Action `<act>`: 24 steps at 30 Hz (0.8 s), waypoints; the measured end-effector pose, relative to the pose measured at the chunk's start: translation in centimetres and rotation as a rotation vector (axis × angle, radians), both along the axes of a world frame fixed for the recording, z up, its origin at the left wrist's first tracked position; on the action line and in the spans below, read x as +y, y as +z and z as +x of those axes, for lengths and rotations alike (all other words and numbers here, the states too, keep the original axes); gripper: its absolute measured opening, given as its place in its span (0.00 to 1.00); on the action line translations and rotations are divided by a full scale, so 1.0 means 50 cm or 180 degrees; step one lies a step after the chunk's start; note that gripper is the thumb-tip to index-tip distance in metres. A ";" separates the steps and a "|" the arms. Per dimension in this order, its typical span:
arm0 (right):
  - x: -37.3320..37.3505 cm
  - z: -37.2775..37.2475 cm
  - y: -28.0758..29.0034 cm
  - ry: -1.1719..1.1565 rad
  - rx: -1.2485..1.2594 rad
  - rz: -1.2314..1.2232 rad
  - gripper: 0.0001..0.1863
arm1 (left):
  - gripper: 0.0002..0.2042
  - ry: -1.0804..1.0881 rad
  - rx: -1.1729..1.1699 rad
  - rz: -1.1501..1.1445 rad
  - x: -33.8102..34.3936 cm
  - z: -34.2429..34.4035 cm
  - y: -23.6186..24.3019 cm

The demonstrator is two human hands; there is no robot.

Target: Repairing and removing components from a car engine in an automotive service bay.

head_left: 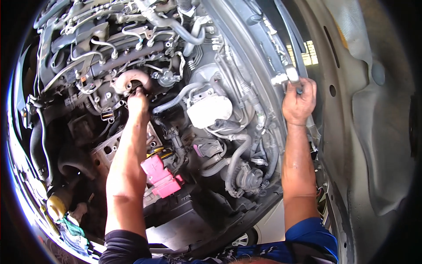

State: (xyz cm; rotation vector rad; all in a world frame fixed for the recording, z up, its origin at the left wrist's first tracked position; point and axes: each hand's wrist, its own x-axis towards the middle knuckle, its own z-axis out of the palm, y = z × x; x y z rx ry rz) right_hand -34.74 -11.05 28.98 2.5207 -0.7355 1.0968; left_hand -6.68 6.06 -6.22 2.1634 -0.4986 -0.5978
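Note:
My left hand (138, 102) reaches down into the engine bay, beside a curved, rust-toned metal pipe (132, 79). Its fingers are bent together at the pipe's underside, and whatever they pinch there is hidden. Over at the right, near the windscreen base, my right hand (300, 102) is closed around a ratchet (292, 73). The shiny head of this tool sticks up past the fingers, with a small bright metal piece at its left side.
Engine tubing and metal fuel lines (105, 55) fill the far left. A white reservoir (210, 111) sits between my arms. Close to my left forearm is a red terminal cover (161, 177). The raised bonnet (365, 132) borders the right, and cloths (72, 229) lie at the lower left.

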 end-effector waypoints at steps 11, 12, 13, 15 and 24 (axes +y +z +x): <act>-0.003 0.007 -0.001 0.0104 -0.0142 -0.0006 0.09 | 0.05 -0.0420 -0.1221 -0.2887 0.102 -0.030 0.341; -0.001 0.005 0.004 0.0061 -0.0082 -0.0017 0.09 | 0.08 -0.0769 -0.2003 -0.2739 0.082 -0.013 0.401; 0.002 0.012 0.003 0.0058 -0.0054 0.0001 0.09 | 0.09 -0.1120 -0.1445 -0.2804 0.057 -0.010 0.439; 0.001 0.013 0.003 0.0100 -0.0076 0.0015 0.10 | 0.08 -0.1333 -0.1889 -0.3211 -0.033 -0.013 0.511; 0.006 0.013 0.003 0.0097 0.0040 -0.0077 0.09 | 0.22 -0.1246 -0.2056 -0.2785 -0.251 -0.106 0.660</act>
